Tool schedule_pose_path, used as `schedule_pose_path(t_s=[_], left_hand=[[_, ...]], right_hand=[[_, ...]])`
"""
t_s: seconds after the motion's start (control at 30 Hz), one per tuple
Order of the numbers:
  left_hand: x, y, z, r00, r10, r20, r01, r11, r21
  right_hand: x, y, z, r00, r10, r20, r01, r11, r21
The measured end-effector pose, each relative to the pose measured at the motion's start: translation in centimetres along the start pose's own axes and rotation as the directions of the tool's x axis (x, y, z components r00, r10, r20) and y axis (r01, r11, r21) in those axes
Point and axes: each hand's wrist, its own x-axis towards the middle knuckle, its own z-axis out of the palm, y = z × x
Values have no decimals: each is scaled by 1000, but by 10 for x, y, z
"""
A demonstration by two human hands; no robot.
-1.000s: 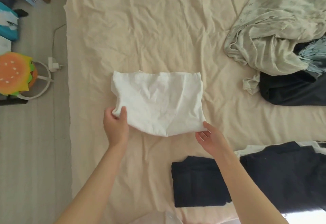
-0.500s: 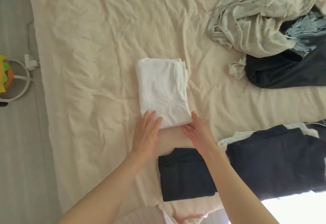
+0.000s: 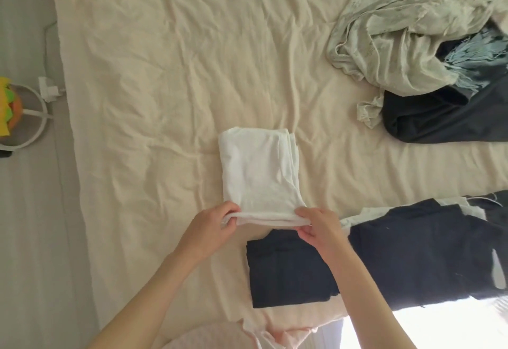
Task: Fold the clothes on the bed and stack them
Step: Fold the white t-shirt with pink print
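We observed the folded white garment (image 3: 258, 172) lying on the cream bed sheet (image 3: 154, 79), near the middle of the bed. The left hand (image 3: 217, 225) pinched its near left corner; the right hand (image 3: 319, 227) pinched its near right corner, the near edge raised slightly. A folded dark garment (image 3: 286, 274) lay just beside that edge. An unfolded pile of clothes (image 3: 412, 32) lay well apart, at far right.

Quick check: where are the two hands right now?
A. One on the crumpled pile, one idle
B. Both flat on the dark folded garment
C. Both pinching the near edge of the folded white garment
C: the left hand and right hand each pinch a near corner of the white garment.
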Motion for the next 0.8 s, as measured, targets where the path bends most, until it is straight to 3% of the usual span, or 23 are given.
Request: schedule_pose_path(t_s=[0.1,0.17,0.23,0.3,0.4,0.47,0.53,0.6,0.67,0.73,0.8], left_hand=[[7,13,-22,995,-35,-96,18,985,-170],[32,24,-40,973,-60,-222,2,968,-250],[66,35,-55,937,-75,-341,-38,949,-313],[95,42,-62,912,-87,-401,-64,935,-349],[111,36,-51,882,-67,-467,-53,969,-240],[105,25,-35,871,-44,-489,-39,987,-157],[97,12,-20,884,-131,-448,43,979,-202],[94,1,-13,887,-348,-303,223,898,-378],[97,-5,-11,855,-515,-61,388,712,-585],[100,-9,-12,835,-546,73,445,591,-673],[104,-10,-15,842,-526,120,428,516,-742]], right_hand=[[-16,-18,3,999,-42,15,40,990,136],[-21,-44,11,989,-146,30,136,964,227],[-20,-74,23,955,-295,31,282,936,209],[-14,-97,36,900,-435,-25,436,897,75],[2,-99,51,778,-626,-55,594,761,-260],[15,-78,55,705,-709,6,640,633,-434],[29,-58,54,659,-752,10,643,557,-526],[42,-49,50,731,-682,-29,561,624,-544],[52,-52,48,872,-490,7,445,786,-429],[59,-59,43,936,-335,104,350,910,-222],[62,-68,36,954,-257,155,276,954,-120]])
